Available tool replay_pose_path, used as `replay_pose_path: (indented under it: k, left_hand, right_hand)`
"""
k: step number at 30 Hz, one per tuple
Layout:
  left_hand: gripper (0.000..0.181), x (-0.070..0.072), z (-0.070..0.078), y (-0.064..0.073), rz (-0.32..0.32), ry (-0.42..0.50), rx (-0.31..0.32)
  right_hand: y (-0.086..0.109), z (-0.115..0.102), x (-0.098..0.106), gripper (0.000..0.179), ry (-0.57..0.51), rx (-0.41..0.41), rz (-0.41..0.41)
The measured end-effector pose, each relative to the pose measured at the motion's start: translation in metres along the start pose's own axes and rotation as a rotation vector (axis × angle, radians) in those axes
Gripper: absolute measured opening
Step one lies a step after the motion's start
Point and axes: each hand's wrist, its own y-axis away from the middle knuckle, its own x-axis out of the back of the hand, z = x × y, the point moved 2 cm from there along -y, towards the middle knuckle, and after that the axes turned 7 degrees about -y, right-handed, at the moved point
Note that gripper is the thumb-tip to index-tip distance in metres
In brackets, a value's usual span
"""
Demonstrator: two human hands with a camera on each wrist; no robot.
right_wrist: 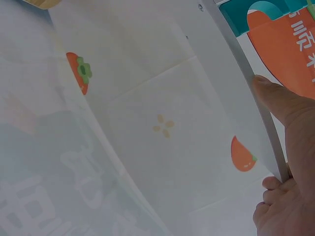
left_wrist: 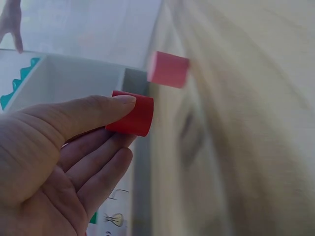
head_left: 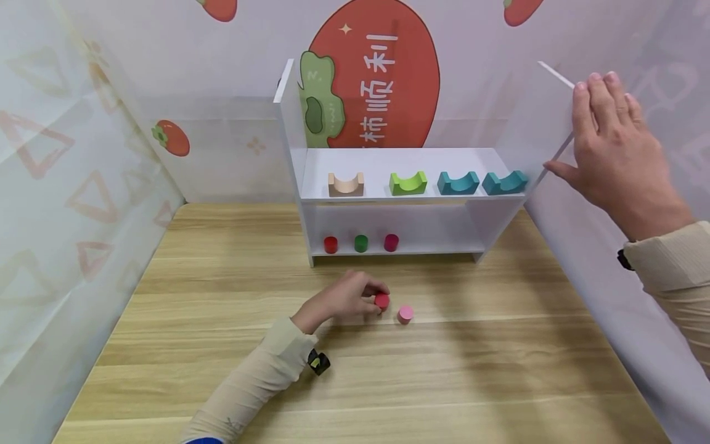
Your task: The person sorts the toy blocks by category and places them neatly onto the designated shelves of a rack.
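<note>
My left hand (head_left: 350,297) pinches a small red cylinder block (left_wrist: 133,114) between thumb and fingers; whether it touches the table I cannot tell. A pink cylinder block (head_left: 405,314) stands on the table just to its right. Up at the right, my right hand (head_left: 624,148) holds the edge of the white shelf's side panel (right_wrist: 241,54), thumb and fingers about that edge. On the white shelf (head_left: 399,198), the lower board bears a red cylinder (head_left: 330,245), a green cylinder (head_left: 361,243) and a crimson cylinder (head_left: 391,242).
Along the upper board sit a beige arch block (head_left: 346,187), a lime green arch block (head_left: 408,185) and two teal arch blocks (head_left: 458,185). The shelf stands near the back of the wooden table (head_left: 421,382). Printed cloth walls (head_left: 233,166) enclose the back and sides.
</note>
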Motion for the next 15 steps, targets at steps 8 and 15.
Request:
replay_pose_path:
  k: [8,15]
  left_hand:
    - [0.028,0.023,0.014,-0.027,0.017,-0.012,0.003]
    - [0.029,0.034,0.025,-0.054,0.045,-0.019,0.018]
  right_hand:
    - [-0.001,0.0,0.001,0.116,0.002,0.011,0.012]
    - [0.0,0.0,0.0,0.116,0.028,-0.001,-0.016]
